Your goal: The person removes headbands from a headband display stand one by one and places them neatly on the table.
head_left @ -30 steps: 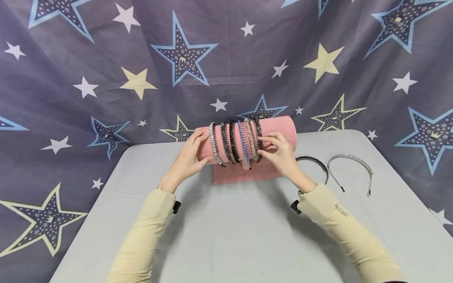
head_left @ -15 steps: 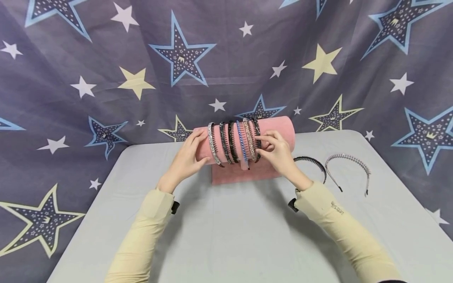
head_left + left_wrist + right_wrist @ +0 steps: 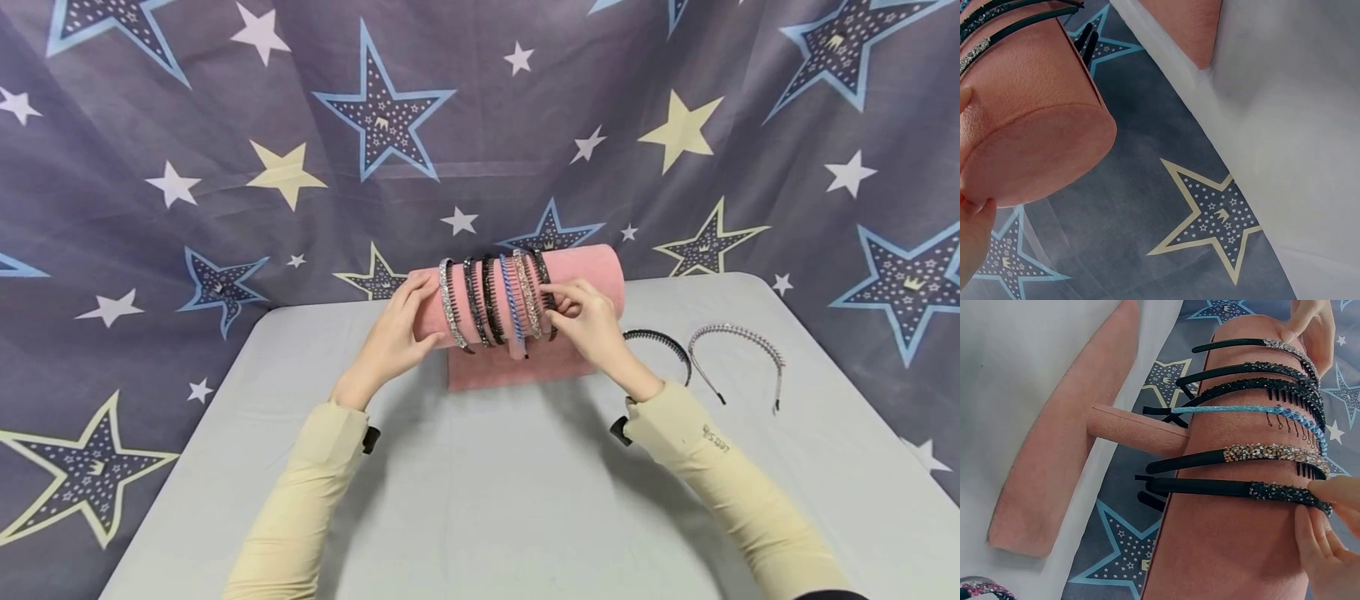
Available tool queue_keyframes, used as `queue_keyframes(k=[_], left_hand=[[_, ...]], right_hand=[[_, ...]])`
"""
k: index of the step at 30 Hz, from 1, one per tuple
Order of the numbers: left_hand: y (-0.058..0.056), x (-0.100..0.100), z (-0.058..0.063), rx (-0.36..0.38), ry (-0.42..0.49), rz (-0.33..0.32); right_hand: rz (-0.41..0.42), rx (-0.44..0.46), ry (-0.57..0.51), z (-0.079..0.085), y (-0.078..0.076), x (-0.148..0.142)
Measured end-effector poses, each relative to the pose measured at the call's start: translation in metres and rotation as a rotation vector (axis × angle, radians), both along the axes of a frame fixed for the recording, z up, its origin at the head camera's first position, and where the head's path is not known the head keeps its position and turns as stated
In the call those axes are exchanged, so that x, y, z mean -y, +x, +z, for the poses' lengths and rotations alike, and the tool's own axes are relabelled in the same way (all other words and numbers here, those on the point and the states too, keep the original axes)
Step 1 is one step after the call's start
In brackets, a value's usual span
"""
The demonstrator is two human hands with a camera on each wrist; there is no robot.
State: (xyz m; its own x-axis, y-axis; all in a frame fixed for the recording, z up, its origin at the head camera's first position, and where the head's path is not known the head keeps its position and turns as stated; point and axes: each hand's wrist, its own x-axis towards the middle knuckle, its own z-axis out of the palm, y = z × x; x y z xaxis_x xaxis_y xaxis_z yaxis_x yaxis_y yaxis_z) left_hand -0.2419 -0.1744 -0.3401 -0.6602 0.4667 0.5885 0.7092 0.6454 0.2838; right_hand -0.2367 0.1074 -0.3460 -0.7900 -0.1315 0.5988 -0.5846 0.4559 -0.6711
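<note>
A pink padded headband stand [image 3: 588,262] stands on the table, its horizontal roll carrying a row of several headbands. My left hand [image 3: 386,346] grips the roll's left end, thumb low in front and fingers over the top. Beside it sits a silver glitter headband [image 3: 449,304]. Between thumb and fingers, my right hand [image 3: 592,327] pinches the rightmost band, a black headband with dark glitter [image 3: 1210,488]. Just left of that one are a gold glitter headband [image 3: 1260,453] and a blue twisted headband [image 3: 1222,409]. Part of the black headband is hidden by the right fingers.
Two more headbands lie on the table to the right: a black toothed headband [image 3: 663,337] and a beaded pale headband [image 3: 738,331]. The stand's flat pink base [image 3: 480,375] rests on the white-covered table [image 3: 480,500]. Behind hangs a star-printed curtain [image 3: 480,142].
The lower part of the black headband has shifted slightly right along the roll with my right fingers. My left hand keeps its grip on the roll's end.
</note>
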Motion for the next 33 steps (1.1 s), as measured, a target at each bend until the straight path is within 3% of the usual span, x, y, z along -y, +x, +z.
queue_keyframes(k=[14,33], left_hand=[[0.001,-0.001,0.0,-0.006,-0.002,-0.002],[0.0,0.0,0.001,0.012,-0.006,0.018]], right_hand=[[-0.028,-0.044,0.022,0.002,0.003,-0.004],[-0.05,-0.015,-0.043,0.003,0.003,-0.024]])
